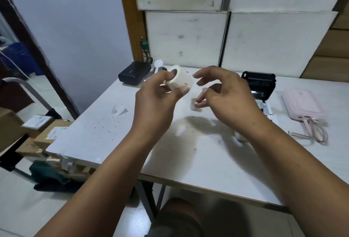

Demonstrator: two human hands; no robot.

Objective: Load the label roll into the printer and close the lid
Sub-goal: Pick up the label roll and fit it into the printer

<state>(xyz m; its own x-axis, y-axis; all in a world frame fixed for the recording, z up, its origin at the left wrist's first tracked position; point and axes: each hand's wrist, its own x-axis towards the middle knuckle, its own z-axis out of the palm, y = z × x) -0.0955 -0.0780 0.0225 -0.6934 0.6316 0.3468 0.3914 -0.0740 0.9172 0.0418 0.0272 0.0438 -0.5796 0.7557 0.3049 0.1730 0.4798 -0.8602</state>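
Note:
My left hand [160, 95] holds a white label roll [179, 80] above the white table [113, 133], with a finger through its core and the thumb on its side. My right hand [226, 93] hovers just right of the roll, fingers curled and apart; a small white scrap [194, 105] shows at its lower fingertips, and I cannot tell whether they pinch it. The black printer [261, 85] sits behind my right hand with its lid open, partly hidden by the hand.
A closed black device [134, 73] lies at the table's back left. A pink power bank [302, 104] with a looped cable [313, 131] rests at the right. White boxes [187, 38] are stacked behind the table. Cardboard parcels [45, 133] sit on the floor at left.

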